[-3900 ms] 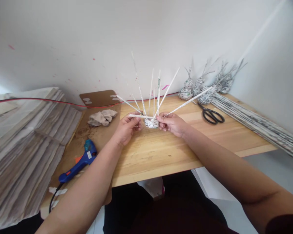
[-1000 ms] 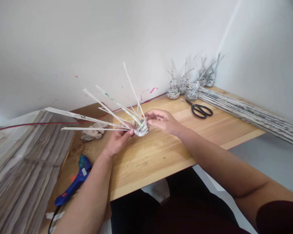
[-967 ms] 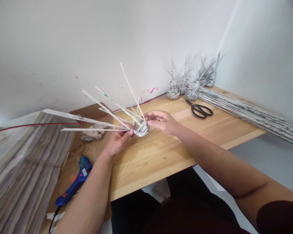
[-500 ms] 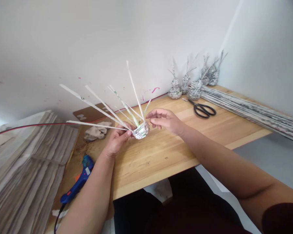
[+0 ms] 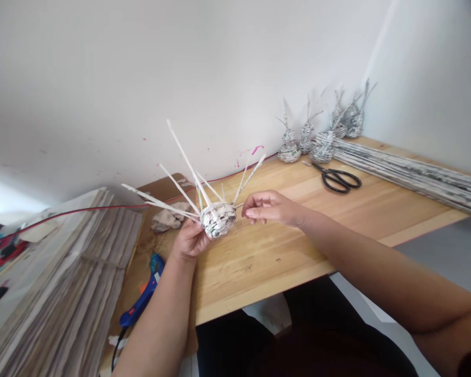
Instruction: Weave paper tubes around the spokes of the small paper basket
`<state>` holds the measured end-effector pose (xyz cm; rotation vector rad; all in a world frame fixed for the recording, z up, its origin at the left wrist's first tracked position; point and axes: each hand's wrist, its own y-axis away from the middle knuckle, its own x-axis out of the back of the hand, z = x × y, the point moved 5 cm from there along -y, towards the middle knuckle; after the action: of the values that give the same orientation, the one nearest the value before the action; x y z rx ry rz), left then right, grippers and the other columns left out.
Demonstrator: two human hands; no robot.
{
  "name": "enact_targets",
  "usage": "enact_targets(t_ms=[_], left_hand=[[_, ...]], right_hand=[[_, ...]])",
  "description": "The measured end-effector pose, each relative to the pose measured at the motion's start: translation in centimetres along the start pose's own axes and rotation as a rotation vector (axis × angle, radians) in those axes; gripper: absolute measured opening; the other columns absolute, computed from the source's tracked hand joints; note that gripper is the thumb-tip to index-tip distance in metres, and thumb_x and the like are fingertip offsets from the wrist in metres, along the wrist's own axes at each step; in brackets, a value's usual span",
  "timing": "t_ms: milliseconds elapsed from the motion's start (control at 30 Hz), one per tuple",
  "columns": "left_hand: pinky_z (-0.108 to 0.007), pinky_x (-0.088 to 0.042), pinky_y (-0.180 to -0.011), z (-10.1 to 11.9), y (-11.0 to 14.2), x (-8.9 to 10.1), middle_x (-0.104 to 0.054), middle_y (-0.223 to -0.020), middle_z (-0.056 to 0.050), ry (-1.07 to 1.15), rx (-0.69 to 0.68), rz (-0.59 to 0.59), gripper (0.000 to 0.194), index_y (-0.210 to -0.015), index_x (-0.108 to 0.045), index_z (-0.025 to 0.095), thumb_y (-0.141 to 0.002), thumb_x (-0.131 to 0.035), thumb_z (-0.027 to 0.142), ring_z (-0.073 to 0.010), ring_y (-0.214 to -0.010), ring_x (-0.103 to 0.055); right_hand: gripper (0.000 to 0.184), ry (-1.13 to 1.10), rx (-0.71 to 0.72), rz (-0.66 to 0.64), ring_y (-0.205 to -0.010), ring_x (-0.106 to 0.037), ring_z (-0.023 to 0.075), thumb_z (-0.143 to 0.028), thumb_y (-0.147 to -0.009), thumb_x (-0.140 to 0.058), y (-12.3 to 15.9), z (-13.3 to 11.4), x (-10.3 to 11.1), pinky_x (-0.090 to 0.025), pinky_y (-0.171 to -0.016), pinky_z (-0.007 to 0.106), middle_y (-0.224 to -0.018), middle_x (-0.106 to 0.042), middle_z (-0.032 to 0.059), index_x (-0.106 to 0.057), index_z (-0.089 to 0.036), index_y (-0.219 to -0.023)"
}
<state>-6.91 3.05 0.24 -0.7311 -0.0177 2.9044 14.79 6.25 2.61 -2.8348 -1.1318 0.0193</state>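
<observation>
My left hand (image 5: pixel 190 239) is closed on the left side of a small round basket (image 5: pixel 219 220) woven from rolled newspaper. The basket is held above the table and tilted. Long white paper sticks (image 5: pixel 186 157) fan up and outward from its rim. My right hand (image 5: pixel 269 207) is just to the right of the basket, its fingers curled and the thumb close to them. A short length of paper strip (image 5: pixel 239 204) runs from the rim to these fingertips, where its end is hidden. The left fingertips are hidden behind the basket.
Several woven paper figures (image 5: pixel 289 146) stand at the back right, beside a bundle of long paper rolls (image 5: pixel 400 170). Black scissors (image 5: pixel 339 180) lie in front. On the left are a blue glue gun (image 5: pixel 143 301), a crumpled cloth (image 5: pixel 168 215), stacked newspapers (image 5: pixel 90 272) and a red-black cord (image 5: pixel 78 210).
The basket has been turned and tipped, so more of its woven side shows and its sticks point differently. The view has shifted left. Both hands stay by the basket.
</observation>
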Motion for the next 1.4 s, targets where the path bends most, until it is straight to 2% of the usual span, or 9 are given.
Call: enact_targets(t_ms=[233,367,567,700,833,933,1167,1267,1400], left_hand=[[-0.025,-0.06,-0.072,0.1,-0.3,1.0,-0.075,-0.089,-0.006,-0.067,-0.046,0.016,0.052,-0.105,-0.069,0.022,-0.06,-0.087,0.04,-0.0194,-0.084,-0.071],[-0.027,-0.06,-0.072,-0.3,-0.5,1.0,-0.075,-0.095,-0.008,-0.048,-0.026,0.037,0.046,-0.103,-0.07,0.02,-0.064,-0.085,0.039,-0.0199,-0.085,-0.07],[-0.023,-0.059,-0.063,-0.9,-0.9,0.0,-0.074,-0.089,-0.007,-0.053,0.021,-0.02,0.036,-0.1,-0.068,0.017,-0.071,-0.081,0.035,-0.0163,-0.075,-0.069],[-0.021,-0.056,-0.056,-1.2,-0.9,-0.8,-0.071,-0.079,-0.006,-0.067,0.048,-0.051,0.036,-0.093,-0.067,0.014,-0.071,-0.083,0.037,-0.0131,-0.064,-0.065],[-0.019,-0.051,-0.051,-1.6,-0.6,-1.5,-0.067,-0.072,-0.003,-0.055,0.101,-0.062,0.039,-0.088,-0.068,0.012,-0.065,-0.088,0.036,-0.0092,-0.056,-0.059],[-0.019,-0.048,-0.047,-1.9,-0.5,-1.9,-0.065,-0.066,-0.002,-0.037,0.123,-0.078,0.041,-0.086,-0.068,0.012,-0.062,-0.09,0.038,-0.0082,-0.051,-0.055],[-0.02,-0.048,-0.048,-1.9,-0.6,-2.1,-0.065,-0.068,-0.003,-0.028,0.134,-0.092,0.041,-0.085,-0.067,0.011,-0.063,-0.089,0.039,-0.0095,-0.053,-0.057],[-0.021,-0.05,-0.05,-2.0,-0.5,-2.3,-0.067,-0.073,-0.004,-0.031,0.144,-0.084,0.045,-0.091,-0.067,0.011,-0.063,-0.089,0.039,-0.0105,-0.056,-0.059],[-0.018,-0.045,-0.044,-2.4,-0.5,-2.3,-0.062,-0.064,-0.001,-0.048,0.162,-0.108,0.039,-0.086,-0.064,0.011,-0.066,-0.087,0.035,-0.0074,-0.047,-0.053]], right_hand=[[0.028,-0.048,0.072,0.026,-0.067,-0.062,0.0104,-0.041,-0.081,-0.073,0.0,-0.5,0.1,-0.042,-0.051,0.018,-0.079,-0.067,0.0033,-0.068,-0.013,-0.082],[0.027,-0.089,0.092,0.053,-0.065,-0.063,0.0099,-0.04,-0.081,-0.073,-0.1,-0.5,0.1,-0.042,-0.05,0.018,-0.077,-0.066,0.0026,-0.068,-0.013,-0.082],[0.031,-0.136,0.138,0.099,-0.055,-0.064,0.0095,-0.033,-0.082,-0.073,-0.1,-0.6,0.0,-0.041,-0.043,0.018,-0.07,-0.064,-0.0022,-0.066,-0.014,-0.106],[0.045,-0.141,0.061,0.024,-0.047,-0.064,0.0098,-0.033,-0.088,-0.067,-0.1,0.0,-0.3,-0.037,-0.036,0.016,-0.064,-0.065,-0.0055,-0.055,-0.017,-0.128],[0.035,-0.204,-0.066,-0.099,-0.048,-0.067,0.0115,-0.041,-0.085,-0.071,-0.3,1.2,-0.8,-0.039,-0.036,0.015,-0.063,-0.066,-0.0045,-0.058,-0.016,-0.107],[0.039,-0.296,-0.098,-0.151,-0.053,-0.071,0.0131,-0.046,-0.079,-0.077,-0.3,1.6,-1.1,-0.043,-0.038,0.014,-0.066,-0.069,-0.0034,-0.055,-0.017,-0.093],[0.041,-0.374,-0.12,-0.311,-0.066,-0.075,0.0153,-0.045,-0.079,-0.078,0.1,1.5,-2.1,-0.053,-0.05,0.017,-0.076,-0.072,-0.0017,-0.054,-0.018,-0.096],[0.037,-0.33,-0.089,-0.312,-0.067,-0.075,0.0153,-0.043,-0.079,-0.079,0.0,1.6,-2.3,-0.054,-0.052,0.017,-0.075,-0.072,-0.0012,-0.055,-0.016,-0.09],[0.036,-0.267,-0.068,-0.309,-0.063,-0.074,0.0154,-0.041,-0.077,-0.081,-0.1,1.7,-2.3,-0.054,-0.05,0.019,-0.072,-0.072,0.0003,-0.057,-0.014,-0.082]])
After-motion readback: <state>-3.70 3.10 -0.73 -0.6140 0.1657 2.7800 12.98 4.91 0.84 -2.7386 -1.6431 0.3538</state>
